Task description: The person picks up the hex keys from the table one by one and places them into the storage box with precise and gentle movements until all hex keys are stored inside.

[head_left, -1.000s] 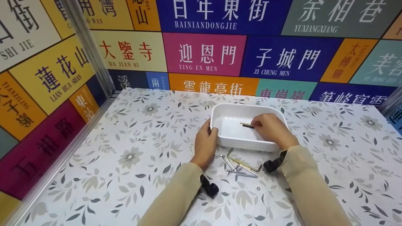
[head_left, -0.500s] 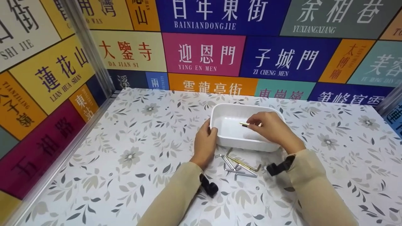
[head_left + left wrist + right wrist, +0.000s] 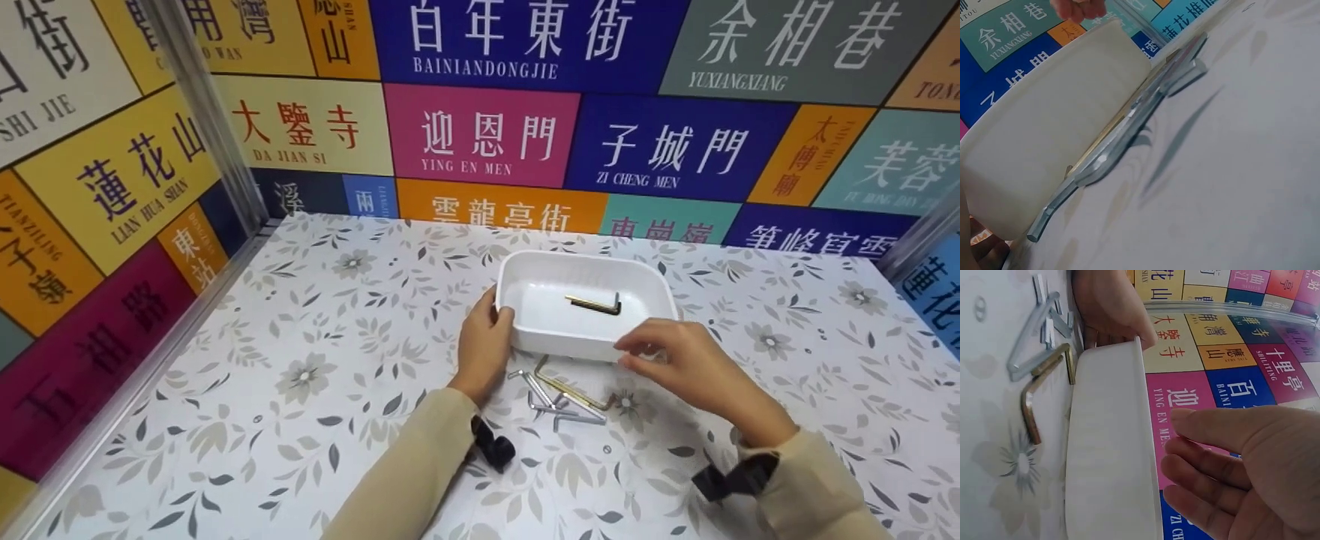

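Note:
At its left end, my left hand [image 3: 482, 345] grips a white plastic box [image 3: 551, 341], thumb at the rim and fingers round the outside. Black and gold-coloured hex keys [image 3: 595, 305] lie together on the box floor, a silvery short end showing beside them. My right hand [image 3: 690, 367] hovers by the box's front right corner; in the right wrist view its fingers [image 3: 1202, 464] are loosely bent and hold nothing. In front of the box lies a small pile of silver hex keys [image 3: 580, 420] with a brass-coloured hex key [image 3: 576, 394] among them.
A floral-patterned cloth [image 3: 360, 322] covers the table. Behind it stands a wall panel [image 3: 480, 139] of coloured street-name signs, and a second sign-covered panel [image 3: 97, 232] runs along the left side with a metal post [image 3: 217, 112] at the corner.
My right hand has let go of the hex keys in the box and drawn back over the front right rim. My left hand stays on the box; the head view has shifted slightly.

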Demonstrator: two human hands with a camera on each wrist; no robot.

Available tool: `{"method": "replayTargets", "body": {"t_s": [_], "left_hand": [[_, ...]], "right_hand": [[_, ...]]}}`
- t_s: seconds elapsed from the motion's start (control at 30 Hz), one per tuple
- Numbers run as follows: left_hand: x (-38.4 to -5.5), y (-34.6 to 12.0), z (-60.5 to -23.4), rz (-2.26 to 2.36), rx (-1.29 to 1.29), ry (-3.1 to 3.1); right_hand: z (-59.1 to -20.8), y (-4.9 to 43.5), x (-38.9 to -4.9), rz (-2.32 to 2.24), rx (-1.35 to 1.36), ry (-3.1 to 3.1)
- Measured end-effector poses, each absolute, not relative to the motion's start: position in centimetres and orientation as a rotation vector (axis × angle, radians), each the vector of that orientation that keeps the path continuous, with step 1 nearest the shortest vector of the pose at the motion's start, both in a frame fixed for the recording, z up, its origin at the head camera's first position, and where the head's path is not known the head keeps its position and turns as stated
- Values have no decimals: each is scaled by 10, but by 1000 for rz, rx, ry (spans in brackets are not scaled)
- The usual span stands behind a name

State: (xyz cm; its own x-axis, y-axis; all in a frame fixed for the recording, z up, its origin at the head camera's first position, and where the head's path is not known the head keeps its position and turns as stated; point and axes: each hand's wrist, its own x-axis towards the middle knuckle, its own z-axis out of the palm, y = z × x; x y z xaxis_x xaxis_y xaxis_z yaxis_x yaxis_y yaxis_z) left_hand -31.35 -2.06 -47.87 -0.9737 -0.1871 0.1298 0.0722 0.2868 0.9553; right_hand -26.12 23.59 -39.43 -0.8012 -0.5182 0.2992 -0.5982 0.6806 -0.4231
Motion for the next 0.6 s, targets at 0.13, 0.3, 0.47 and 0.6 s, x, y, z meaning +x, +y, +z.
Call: {"method": "replayTargets", "body": {"t_s": [0.13,0.3,0.47,0.6], "left_hand": [[-314,-22,-481,-1723,94,-2338],[-315,-22,-483,-1731,94,-2343],[-314,-22,-481,-1741,101,-2333],[-314,-22,-479,-1746,107,-2339]], "right_hand": [[-396,236,-252,806,937,-2754],[-398,229,-248,846,983,-2806],[-402,221,-246,899,1066,-2843],[-407,215,-248,942,1078,-2865]]}}
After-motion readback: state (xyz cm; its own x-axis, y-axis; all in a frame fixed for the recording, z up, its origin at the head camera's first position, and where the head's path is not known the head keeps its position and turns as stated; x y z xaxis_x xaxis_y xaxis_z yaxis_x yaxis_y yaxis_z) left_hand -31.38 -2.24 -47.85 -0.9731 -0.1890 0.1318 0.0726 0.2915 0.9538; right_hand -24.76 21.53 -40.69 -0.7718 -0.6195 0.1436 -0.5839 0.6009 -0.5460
